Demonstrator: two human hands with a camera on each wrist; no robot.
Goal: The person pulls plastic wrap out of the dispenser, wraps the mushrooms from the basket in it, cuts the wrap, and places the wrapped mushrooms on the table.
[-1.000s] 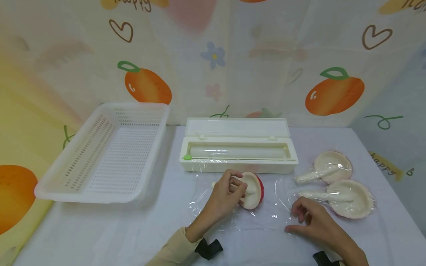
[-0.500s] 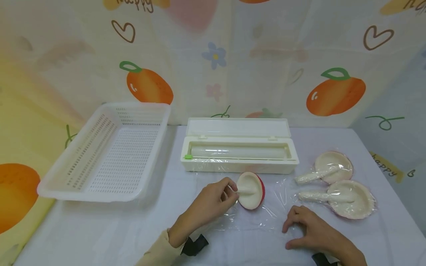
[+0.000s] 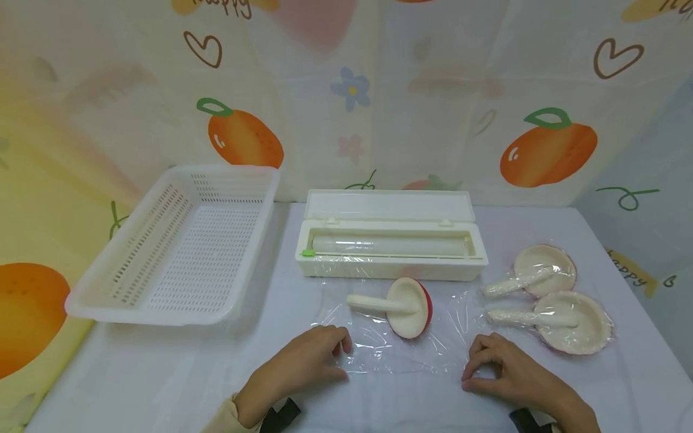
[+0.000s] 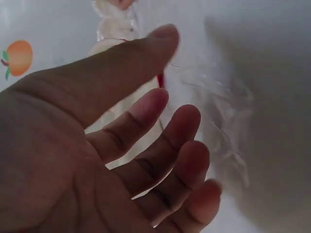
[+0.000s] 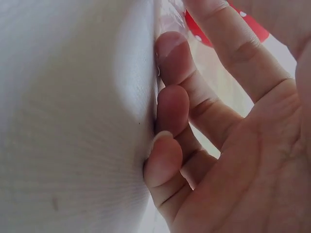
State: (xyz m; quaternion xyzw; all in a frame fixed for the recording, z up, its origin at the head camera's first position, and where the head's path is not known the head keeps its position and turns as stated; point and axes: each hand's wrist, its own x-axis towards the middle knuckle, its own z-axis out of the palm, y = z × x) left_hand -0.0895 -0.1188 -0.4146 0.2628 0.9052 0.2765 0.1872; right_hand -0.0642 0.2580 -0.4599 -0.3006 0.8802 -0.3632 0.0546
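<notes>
A toy mushroom (image 3: 409,308) with a cream stem and a red cap lies on its side on a sheet of clear plastic wrap (image 3: 373,355). In the right wrist view its red cap (image 5: 260,29) shows white dots. My left hand (image 3: 298,367) hovers by the wrap's front left corner, fingers loosely bent and nothing between them in the left wrist view. At the front right corner, thumb and forefinger of my right hand (image 3: 509,370) come together on the wrap's edge; its other fingers rest on the table. Those two fingertips fall outside the right wrist view.
Behind the mushroom stands a white wrap dispenser (image 3: 395,269), lid up, with a roll inside and a green slider (image 3: 308,253). Two wrapped mushrooms (image 3: 574,322) lie at the right. A white perforated basket (image 3: 157,316) stands on the left.
My left hand has let go of the mushroom's stem and drawn back toward the front left. My right hand's thumb and forefinger have closed together at the wrap's corner.
</notes>
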